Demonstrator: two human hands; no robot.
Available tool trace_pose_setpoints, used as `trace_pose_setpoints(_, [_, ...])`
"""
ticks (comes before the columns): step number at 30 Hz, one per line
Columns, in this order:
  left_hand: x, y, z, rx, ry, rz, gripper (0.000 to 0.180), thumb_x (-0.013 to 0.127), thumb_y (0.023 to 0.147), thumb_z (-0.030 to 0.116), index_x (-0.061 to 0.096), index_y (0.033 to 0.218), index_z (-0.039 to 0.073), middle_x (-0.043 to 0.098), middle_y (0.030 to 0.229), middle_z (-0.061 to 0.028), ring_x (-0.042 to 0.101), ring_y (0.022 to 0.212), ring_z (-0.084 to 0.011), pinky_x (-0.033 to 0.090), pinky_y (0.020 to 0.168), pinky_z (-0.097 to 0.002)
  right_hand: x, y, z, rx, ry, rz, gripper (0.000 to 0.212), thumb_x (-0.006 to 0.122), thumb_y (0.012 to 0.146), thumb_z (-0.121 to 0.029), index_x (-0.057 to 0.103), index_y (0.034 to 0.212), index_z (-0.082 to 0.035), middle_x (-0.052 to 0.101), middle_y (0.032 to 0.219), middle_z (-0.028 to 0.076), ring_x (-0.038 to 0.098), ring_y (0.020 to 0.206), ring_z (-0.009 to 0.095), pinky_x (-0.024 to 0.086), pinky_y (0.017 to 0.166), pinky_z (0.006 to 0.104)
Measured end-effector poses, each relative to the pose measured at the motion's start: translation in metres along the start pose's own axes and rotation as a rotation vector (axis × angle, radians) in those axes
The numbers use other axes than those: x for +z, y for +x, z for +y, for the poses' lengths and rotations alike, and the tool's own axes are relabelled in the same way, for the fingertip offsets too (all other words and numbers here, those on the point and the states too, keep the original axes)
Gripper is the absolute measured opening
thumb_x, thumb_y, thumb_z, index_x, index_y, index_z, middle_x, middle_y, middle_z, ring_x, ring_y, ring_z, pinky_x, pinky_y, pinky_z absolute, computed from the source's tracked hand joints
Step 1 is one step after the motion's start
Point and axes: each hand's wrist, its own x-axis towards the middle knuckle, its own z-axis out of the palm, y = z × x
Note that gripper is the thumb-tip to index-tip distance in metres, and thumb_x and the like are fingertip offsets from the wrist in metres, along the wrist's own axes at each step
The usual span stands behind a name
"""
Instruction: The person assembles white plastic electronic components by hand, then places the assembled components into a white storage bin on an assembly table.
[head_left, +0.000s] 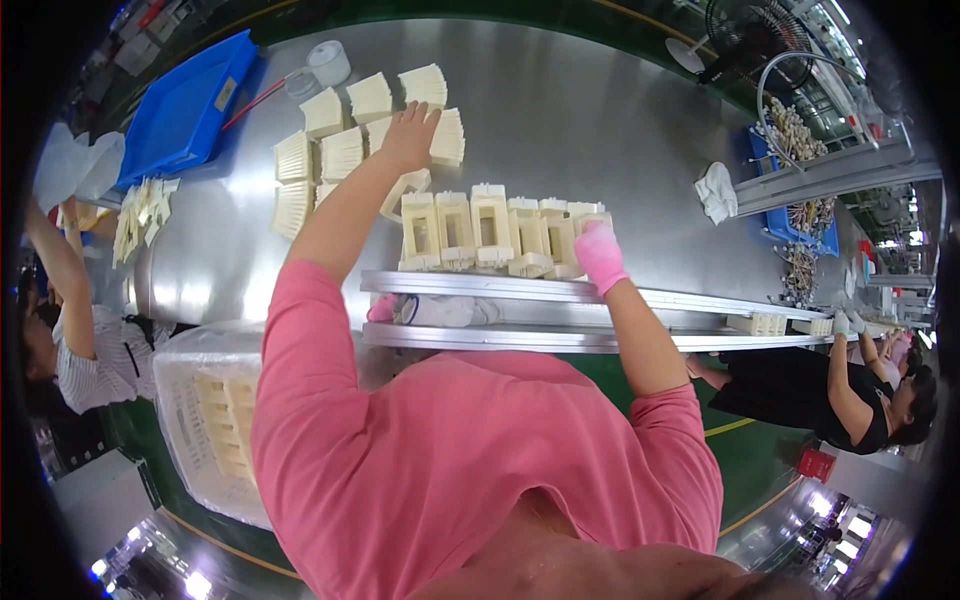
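My left hand (408, 138), bare with its fingers stretched apart, lies over the cream stacks of thin ribbed plastic pieces (342, 154) at the far side of the metal table. Parts of those stacks are hidden beneath it. In front of me stands a row of cream plastic frames (490, 226) with rectangular openings, along the metal rail. At the right end of that row, my right hand (600, 256), in a pink glove, is closed on the last cream plastic frame (590, 219). Its fingertips are partly hidden.
Double metal rails (560, 291) run right toward other workers. A blue tray (190, 110) and a white tub (328, 63) stand far left. A plastic-lined crate (175, 400) of cream parts sits near left. A white cloth (716, 193) and a fan (755, 40) are right.
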Motion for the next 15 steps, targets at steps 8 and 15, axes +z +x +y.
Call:
trace_pose_setpoints(8, [0.038,0.044,0.006,0.012,0.027,-0.203,0.101,0.073,0.054,0.027,0.015,0.135,0.009,0.031,0.130,-0.0203,0.025,0.125,-0.0327,0.024,0.100,-0.0446,-0.016,0.003,-0.011,0.076,-0.006,-0.207,0.015,0.045,0.072,-0.010,0.056,0.077,-0.002,0.057,0.084,0.023,0.055,0.081,0.039,0.045,0.071,0.0429])
trace_pose_setpoints(15, [0.049,0.039,0.014,-0.043,-0.071,-0.091,0.106,0.073,0.048,0.038,0.020,0.130,-0.004,0.042,0.117,-0.0205,0.038,0.112,-0.0315,0.030,0.094,-0.0413,-0.008,-0.004,-0.025,0.210,-0.056,-0.011,0.018,0.046,0.073,-0.009,0.058,0.085,-0.003,0.058,0.082,0.022,0.056,0.081,0.038,0.045,0.071,0.0421])
